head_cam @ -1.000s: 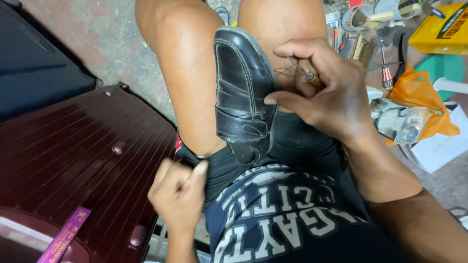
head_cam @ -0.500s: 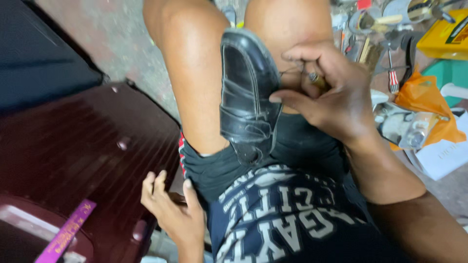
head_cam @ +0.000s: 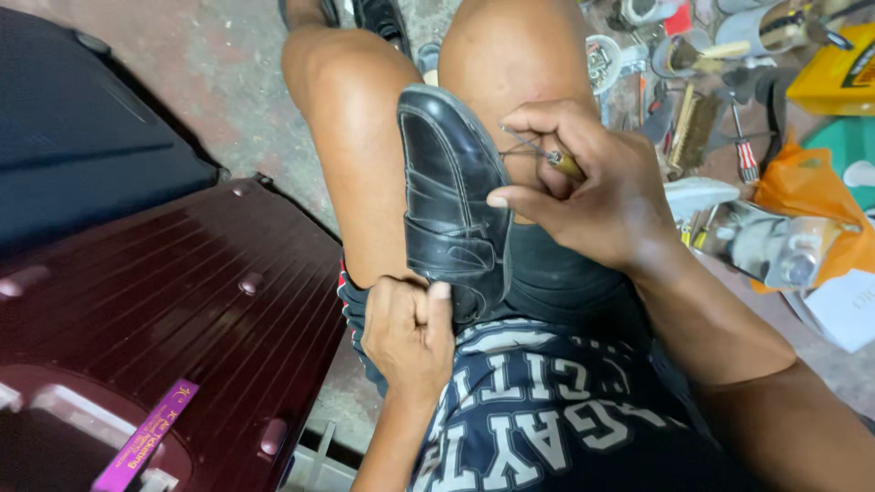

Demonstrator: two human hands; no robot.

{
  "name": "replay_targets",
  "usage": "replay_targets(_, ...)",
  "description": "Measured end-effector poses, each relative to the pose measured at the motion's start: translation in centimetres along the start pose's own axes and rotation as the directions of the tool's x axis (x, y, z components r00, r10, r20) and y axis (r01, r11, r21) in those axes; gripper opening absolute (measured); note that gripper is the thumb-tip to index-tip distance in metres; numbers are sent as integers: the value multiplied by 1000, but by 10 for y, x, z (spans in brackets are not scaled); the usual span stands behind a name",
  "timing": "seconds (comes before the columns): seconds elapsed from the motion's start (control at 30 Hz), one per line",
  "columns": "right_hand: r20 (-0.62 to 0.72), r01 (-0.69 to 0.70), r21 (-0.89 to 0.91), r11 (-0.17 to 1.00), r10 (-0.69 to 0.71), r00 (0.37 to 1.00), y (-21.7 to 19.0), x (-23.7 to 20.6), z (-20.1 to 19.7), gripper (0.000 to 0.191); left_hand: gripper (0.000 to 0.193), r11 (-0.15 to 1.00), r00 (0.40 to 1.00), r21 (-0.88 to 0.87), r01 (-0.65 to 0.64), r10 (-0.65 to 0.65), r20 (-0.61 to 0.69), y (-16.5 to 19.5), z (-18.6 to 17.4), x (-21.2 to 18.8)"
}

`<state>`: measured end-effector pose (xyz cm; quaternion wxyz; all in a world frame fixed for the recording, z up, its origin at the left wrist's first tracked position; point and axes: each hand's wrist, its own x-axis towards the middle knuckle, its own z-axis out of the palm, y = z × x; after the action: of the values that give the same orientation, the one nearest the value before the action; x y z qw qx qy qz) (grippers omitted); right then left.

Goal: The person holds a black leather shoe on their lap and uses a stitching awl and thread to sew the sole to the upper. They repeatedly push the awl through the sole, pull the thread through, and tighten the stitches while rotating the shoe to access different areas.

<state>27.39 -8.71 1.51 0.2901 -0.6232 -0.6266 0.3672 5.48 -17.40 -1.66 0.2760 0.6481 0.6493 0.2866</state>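
A black leather shoe [head_cam: 451,196] with a strap lies between my bare thighs, toe pointing away from me. My right hand [head_cam: 592,196] rests against its right side and pinches a thin metal awl [head_cam: 547,155] with a yellowish handle, its point at the shoe's edge with a loop of thread. My left hand [head_cam: 410,333] is closed on the heel end of the shoe, thumb up, beside my left thigh.
A dark red hard suitcase [head_cam: 164,328] lies at my left, with a dark blue case [head_cam: 82,137] behind it. At the right are scattered tools, a brush [head_cam: 693,132], an orange bag [head_cam: 811,200], a yellow box [head_cam: 834,73] and a clear plastic item [head_cam: 766,241].
My left hand has come up from beside my hip and closed on the shoe's heel. The right hand stays at the shoe's side with the awl.
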Motion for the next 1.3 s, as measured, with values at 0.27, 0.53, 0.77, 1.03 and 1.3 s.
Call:
replay_targets(0.27,98,-66,-68,996,72,993,5,7,-10,66,31,939,978,-277,206,-209,17,3,1,2)
replay_targets(0.53,380,66,-416,907,108,918,5,6,-58,91,37,929,976,-315,196,-216,-29,0,6,3)
replay_targets(0.77,124,342,-212,916,-321,939,29,7,-24,62,37,756,938,-597,270,-345,-12,-15,5,-5)
replay_targets(1.03,206,190,-198,962,-148,967,21,14,-46,17,15,732,890,-508,454,-400,218,-3,-18,6)
replay_targets(1.3,206,310,-341,887,-251,946,17,22,-29,31,4,950,955,-138,282,-264,132,7,-16,19)
